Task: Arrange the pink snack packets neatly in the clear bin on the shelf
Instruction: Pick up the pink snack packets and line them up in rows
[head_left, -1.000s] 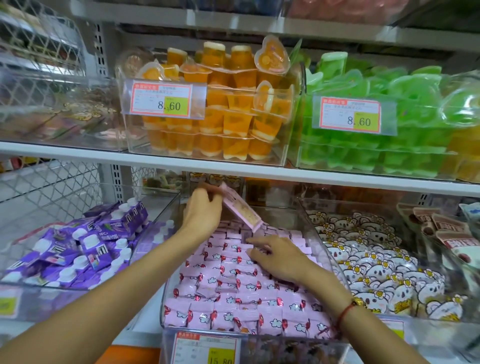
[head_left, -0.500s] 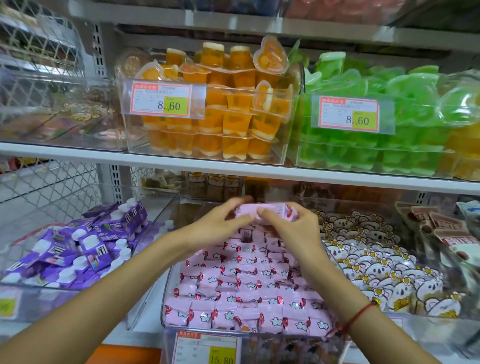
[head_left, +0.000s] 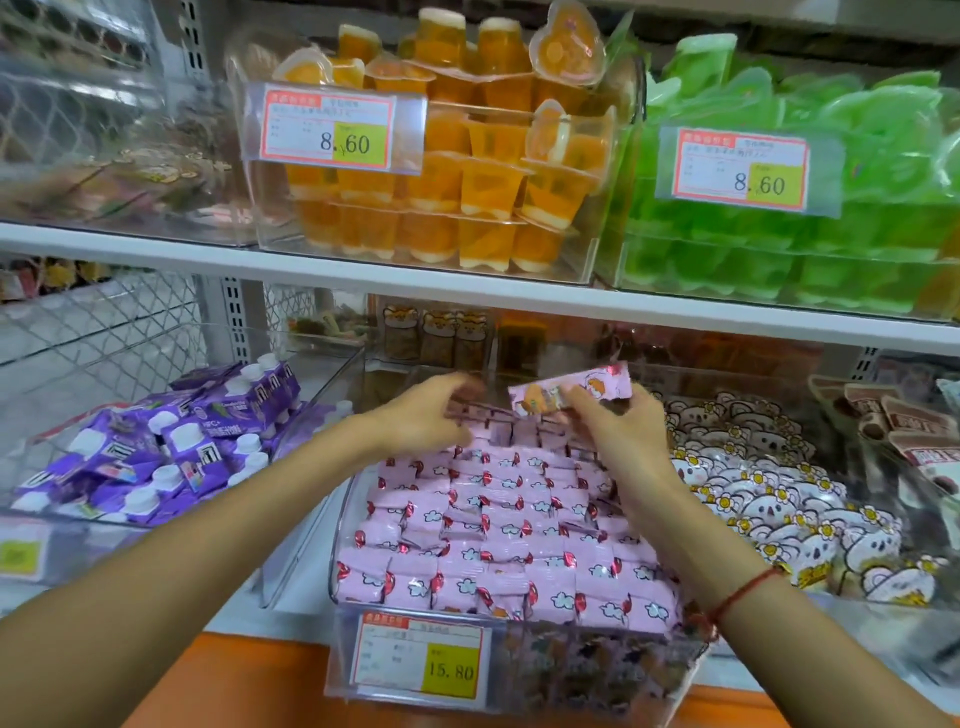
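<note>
So the clear bin (head_left: 519, 670) on the lower shelf is already packed with rows of pink packets (head_left: 498, 519), and half a second ago I had both hands on one loose packet (head_left: 569, 391); now only my right hand (head_left: 618, 431) pinches it above the back rows, while my left hand (head_left: 421, 415) has let go and hovers with fingers loosely curled, so I'd guess it's about to get slotted in. Readable stuff: the bin's price tag (head_left: 421, 662) says 15.80, and both tags upstairs (head_left: 330, 127) say 8.60, everything else is too blurry.
</note>
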